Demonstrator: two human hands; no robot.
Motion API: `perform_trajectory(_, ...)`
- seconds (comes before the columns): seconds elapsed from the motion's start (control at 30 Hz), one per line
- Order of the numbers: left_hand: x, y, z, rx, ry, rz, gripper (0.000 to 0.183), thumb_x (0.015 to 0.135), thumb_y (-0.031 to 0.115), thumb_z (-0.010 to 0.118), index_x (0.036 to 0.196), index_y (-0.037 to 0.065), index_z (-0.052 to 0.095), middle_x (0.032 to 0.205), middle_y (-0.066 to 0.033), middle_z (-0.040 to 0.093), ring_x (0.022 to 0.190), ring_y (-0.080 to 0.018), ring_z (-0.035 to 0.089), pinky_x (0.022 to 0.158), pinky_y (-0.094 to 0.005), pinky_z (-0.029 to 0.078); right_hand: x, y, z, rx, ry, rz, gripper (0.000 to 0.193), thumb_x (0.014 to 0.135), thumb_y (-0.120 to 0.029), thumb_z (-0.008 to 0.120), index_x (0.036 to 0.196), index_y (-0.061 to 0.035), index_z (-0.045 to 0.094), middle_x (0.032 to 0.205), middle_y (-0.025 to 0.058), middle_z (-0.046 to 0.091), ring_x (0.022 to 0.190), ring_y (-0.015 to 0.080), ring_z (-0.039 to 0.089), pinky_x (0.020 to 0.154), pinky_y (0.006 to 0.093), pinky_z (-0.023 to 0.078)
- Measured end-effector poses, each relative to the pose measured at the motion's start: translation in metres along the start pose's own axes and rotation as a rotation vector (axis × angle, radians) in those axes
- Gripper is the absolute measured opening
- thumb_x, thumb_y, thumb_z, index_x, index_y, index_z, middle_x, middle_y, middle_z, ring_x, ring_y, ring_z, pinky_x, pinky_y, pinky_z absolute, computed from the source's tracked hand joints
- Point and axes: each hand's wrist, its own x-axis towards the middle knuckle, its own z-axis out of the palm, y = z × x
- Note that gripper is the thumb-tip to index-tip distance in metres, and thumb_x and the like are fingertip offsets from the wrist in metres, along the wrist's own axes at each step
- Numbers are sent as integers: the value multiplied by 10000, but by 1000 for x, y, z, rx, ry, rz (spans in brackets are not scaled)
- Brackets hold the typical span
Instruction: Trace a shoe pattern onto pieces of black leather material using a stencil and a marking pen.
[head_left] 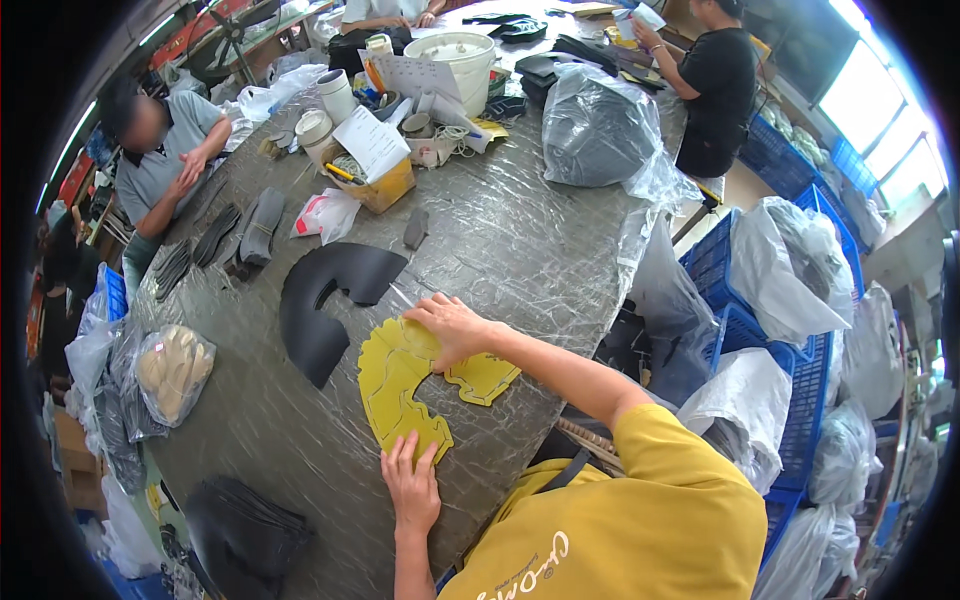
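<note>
A yellow curved template, flat with dark slots cut through it, lies low over the table in front of me. My right hand spans its upper part, fingers over the outer edge and thumb at the inner curve. On the template's lower end rest the fingers of my left hand, stretched out and flat. Whether anything lies beneath the template is hidden. Just beyond it, to the left, is a black curved sheet piece, apart from both hands. A small dark grey scrap sits farther off.
Dark cut pieces are stacked at the near left edge, below a bag of beige pieces. A yellow box, white bucket and large plastic bag stand far off. Blue crates line the right. Several people sit or stand around.
</note>
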Motion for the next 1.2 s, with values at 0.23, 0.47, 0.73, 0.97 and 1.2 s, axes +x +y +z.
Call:
perform_trajectory(0.23, -11, 4, 4, 30, -4, 56, 418, 899, 24, 588, 1298, 136, 643, 1454, -127, 510, 1390, -345, 430, 1209, -602, 215, -6, -1, 8, -15, 18, -12, 970, 534, -392, 867, 1394, -101, 526, 1280, 114, 540, 1246, 307, 479, 1037, 483, 422)
perform_trajectory(0.47, -11, 1, 6, 8, 14, 35, 520, 844, 26, 597, 1347, 156, 616, 1477, -100, 494, 1402, -311, 419, 1203, -585, 231, -7, 9, 6, -13, 27, -44, 941, 568, -387, 873, 1391, -99, 519, 1292, 178, 560, 1249, 364, 505, 1060, 508, 412)
perform_trajectory(0.73, -14, -1, 10, 14, 19, 27, 537, 846, -7, 593, 1360, 148, 600, 1495, -86, 453, 1426, -295, 382, 1220, -601, 205, -11, 3, 9, 58, 47, -46, 954, 580, -291, 884, 1431, -103, 497, 1382, 155, 507, 1304, 369, 439, 1137, 473, 359)
perform_trajectory(0.97, -16, -2, 14, 37, 45, 48, 526, 865, -8, 576, 1368, 144, 604, 1488, -92, 470, 1410, -299, 411, 1233, -571, 194, -10, 5, 12, 90, 47, -21, 958, 568, -211, 900, 1431, -108, 496, 1389, 136, 503, 1308, 363, 438, 1144, 456, 364)
perform_trajectory(1.2, -13, -1, 14, 119, 29, 45, 535, 863, 39, 594, 1394, 94, 572, 1518, -152, 431, 1420, -330, 398, 1223, -584, 211, -11, 4, 11, 69, 65, -33, 940, 587, -233, 889, 1434, -130, 494, 1392, 125, 497, 1298, 352, 439, 1142, 455, 360)
